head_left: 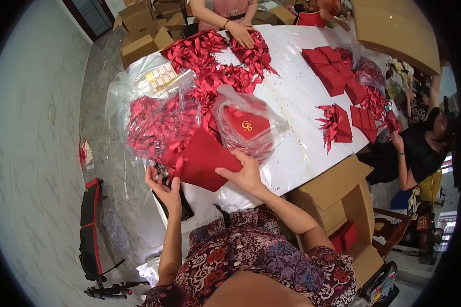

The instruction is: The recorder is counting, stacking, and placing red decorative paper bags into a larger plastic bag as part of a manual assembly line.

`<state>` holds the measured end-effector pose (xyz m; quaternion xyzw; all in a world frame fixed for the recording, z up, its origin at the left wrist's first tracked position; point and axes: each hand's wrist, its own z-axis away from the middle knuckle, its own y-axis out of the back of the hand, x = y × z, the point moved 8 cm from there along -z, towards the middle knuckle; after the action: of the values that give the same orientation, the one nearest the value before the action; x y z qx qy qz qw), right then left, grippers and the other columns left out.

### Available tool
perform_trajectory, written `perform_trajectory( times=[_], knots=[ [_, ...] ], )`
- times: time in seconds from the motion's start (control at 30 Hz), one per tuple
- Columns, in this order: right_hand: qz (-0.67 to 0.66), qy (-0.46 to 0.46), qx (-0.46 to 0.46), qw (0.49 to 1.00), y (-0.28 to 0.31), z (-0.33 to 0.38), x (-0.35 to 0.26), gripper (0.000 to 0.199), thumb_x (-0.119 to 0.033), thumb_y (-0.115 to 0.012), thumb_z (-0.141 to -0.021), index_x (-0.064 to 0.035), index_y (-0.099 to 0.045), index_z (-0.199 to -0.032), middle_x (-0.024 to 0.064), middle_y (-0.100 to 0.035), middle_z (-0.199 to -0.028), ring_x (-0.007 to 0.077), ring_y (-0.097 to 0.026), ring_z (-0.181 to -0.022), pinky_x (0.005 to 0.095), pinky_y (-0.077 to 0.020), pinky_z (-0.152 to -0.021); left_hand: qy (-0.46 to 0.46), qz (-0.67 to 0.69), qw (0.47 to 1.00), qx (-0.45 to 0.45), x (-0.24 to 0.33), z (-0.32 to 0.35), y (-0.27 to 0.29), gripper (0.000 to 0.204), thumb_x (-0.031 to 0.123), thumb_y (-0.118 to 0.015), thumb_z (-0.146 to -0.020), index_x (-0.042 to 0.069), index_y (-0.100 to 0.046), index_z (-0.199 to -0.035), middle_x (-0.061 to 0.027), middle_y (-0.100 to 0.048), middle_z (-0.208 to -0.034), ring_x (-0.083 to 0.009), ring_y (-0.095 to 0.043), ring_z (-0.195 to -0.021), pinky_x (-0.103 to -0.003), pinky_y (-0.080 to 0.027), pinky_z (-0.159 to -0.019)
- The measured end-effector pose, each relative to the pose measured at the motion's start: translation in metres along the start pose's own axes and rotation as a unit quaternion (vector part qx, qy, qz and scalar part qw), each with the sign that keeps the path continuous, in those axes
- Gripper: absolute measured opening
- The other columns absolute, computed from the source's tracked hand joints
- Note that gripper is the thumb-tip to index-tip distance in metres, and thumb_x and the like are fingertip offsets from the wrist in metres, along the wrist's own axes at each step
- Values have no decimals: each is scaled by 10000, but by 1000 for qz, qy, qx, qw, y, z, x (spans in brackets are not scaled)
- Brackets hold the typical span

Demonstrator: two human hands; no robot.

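A flat red paper gift bag (206, 159) is held tilted over the near left edge of the table. My right hand (247, 176) grips it by its right side, thumb on the front face. My left hand (165, 193) is under the bag's ribbon end, fingers spread and apart; whether it touches the bag I cannot tell. Red ribbon on the bag's left end is blurred. Just beyond lies a clear plastic bag (276, 134) with red gift bags inside. A second plastic bag (164, 120) full of red ribboned bags lies to its left. Below my left hand sits a dark flat object (187, 209).
The white-covered table (284, 84) bears ribbon heaps (225, 77) and stacked red bags (329, 71). An open cardboard box (351, 199) with red items stands at my right. A co-worker's hand (242, 37) rests on bags opposite; another person (420, 148) works at right.
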<state>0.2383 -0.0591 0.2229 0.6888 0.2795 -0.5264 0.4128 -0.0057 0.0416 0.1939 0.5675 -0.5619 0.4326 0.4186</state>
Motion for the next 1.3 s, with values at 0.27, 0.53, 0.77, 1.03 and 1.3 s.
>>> perform_trajectory(
  times=[0.27, 0.53, 0.77, 1.03, 1.3],
  knots=[
    [-77, -12, -134, 988, -41, -78, -60, 412, -191, -804, -749, 8, -631, -1065, 52, -676, -932, 94, -616, -831, 261, -504, -780, 251, 360, 892, -112, -7, -36, -53, 531, 183, -613, -896, -24, -416, -1344, -170, -519, -1322, -266, -532, -1196, -397, -407, -1049],
    [-46, 73, -68, 994, 56, -216, -57, 191, -202, -642, -871, -18, -690, -882, 49, -686, -777, 101, -627, -680, 278, -513, -650, 297, 407, 861, -64, 5, -73, -42, 509, 160, -627, -894, -23, -432, -1327, -166, -560, -1279, -286, -577, -1141, -429, -466, -1006],
    [237, 79, 178, 952, 212, -372, 82, 150, -185, -659, -795, -78, -711, -888, 114, -694, -838, 266, -666, -801, 372, -512, -733, 289, 412, 864, -1, -10, -74, -46, 503, 158, -620, -900, 2, -428, -1338, -159, -554, -1291, -289, -576, -1141, -439, -477, -994],
    [384, 234, 138, 882, 129, -438, 75, 373, -354, -777, -688, -100, -676, -942, 109, -622, -953, 298, -564, -978, 453, -430, -847, 293, 385, 872, 71, -19, -71, -22, 518, 150, -628, -889, 2, -422, -1341, -156, -549, -1298, -288, -563, -1161, -450, -462, -1018],
    [465, 100, 88, 875, 95, -469, 128, 345, -248, -722, -671, -80, -635, -960, 134, -592, -1030, 323, -540, -1041, 478, -393, -937, 286, 341, 888, 114, -29, -70, -32, 537, 193, -600, -912, 4, -384, -1367, -175, -535, -1311, -312, -568, -1158, -477, -464, -1010]
  ],
)
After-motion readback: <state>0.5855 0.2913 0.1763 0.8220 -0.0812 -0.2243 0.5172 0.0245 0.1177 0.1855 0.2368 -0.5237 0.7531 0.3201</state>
